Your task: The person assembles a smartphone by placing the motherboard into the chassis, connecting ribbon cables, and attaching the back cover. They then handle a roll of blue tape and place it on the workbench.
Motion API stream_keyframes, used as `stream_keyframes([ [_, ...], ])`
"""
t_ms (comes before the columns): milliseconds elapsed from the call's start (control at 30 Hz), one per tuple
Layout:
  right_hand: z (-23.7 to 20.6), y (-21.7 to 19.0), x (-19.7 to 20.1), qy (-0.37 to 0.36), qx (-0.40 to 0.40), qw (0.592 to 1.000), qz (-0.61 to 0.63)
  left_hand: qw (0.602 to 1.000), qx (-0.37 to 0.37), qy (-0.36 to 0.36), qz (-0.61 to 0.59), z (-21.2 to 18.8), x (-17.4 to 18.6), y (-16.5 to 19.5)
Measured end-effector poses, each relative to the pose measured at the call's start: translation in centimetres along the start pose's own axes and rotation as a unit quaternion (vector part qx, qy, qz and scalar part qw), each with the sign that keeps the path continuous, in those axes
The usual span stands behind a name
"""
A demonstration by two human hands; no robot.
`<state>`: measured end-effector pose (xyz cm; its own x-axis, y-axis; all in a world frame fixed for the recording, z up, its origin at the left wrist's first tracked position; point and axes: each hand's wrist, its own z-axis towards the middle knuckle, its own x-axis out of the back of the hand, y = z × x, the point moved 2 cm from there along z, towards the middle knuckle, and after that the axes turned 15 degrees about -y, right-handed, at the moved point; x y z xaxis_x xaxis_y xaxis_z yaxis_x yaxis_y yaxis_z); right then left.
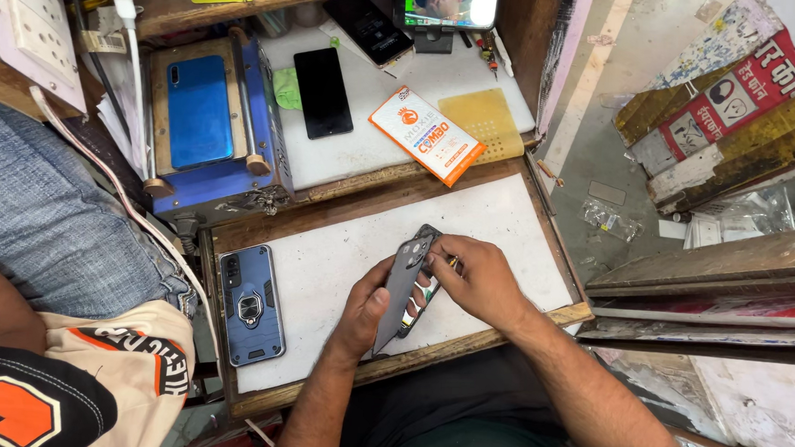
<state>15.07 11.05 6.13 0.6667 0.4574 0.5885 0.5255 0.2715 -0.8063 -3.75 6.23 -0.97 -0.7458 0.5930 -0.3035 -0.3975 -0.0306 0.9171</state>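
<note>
While the head camera looks straight down, the left hand [366, 308] is closed round the lower edge of a dark phone [405, 287], thumb on its near side, holding it on edge just above the white work mat [322, 274], and the right hand [481, 278] has its fingers curled over the phone's top end near the camera corner; whether a small tool sits under those fingers cannot be told. Because the phone stands on its thin edge and seems to be coming apart into two layers, a slip of the left thumb could let it drop flat or slide toward the wooden front edge [427, 357] of the bench. Too hard a pull at the top could, I judge, bend or crack the back. Well apart to the left lies a blue armoured case [250, 305], and another person's jeans-clad leg [45, 205] crowds that side.
</note>
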Motion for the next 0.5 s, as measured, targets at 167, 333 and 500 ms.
stream_keyframes([
  [167,0.0,-0.1,-0.6,0.063,0.015,0.998,-0.023,0.998,-0.010,0.002,0.055,-0.2,0.2,-0.8],
  [333,-0.8,-0.7,-2.4,0.067,0.119,0.985,-0.107,0.997,-0.046,0.058,0.015,-0.1,0.5,-0.6],
  [500,-1.9,-0.3,-2.3,0.073,0.112,0.987,-0.095,0.995,-0.058,0.071,-0.039,-0.1,0.3,0.3],
])
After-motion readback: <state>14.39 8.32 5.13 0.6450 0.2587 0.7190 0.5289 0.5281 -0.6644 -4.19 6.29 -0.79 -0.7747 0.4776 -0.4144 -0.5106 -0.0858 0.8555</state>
